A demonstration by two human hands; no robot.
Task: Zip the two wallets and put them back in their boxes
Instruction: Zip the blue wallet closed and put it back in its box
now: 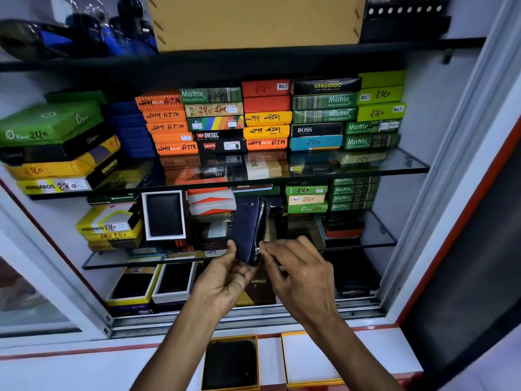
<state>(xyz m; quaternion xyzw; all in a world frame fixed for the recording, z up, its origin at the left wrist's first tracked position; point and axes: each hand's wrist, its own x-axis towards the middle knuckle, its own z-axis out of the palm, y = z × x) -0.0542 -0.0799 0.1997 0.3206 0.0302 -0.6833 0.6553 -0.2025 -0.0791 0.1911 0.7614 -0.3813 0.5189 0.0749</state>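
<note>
I hold a dark blue zip wallet (248,227) upright in front of the shelves. My left hand (225,275) grips its lower left edge, thumb on the face. My right hand (298,272) pinches the silver zip pull at the wallet's lower right side; the zip teeth run up that edge. On the counter below, a yellow-rimmed open box (255,362) holds a black wallet (229,364). Beside it on the right stands a second yellow-rimmed box (310,356), white inside, with nothing in it.
A glass-shelved cabinet behind the wallet is packed with stacked wallet boxes (214,122) in green, orange, yellow and black. Several open boxes with dark wallets (165,214) stand on the lower shelves. The cabinet's sliding-door frame (439,176) runs down the right side.
</note>
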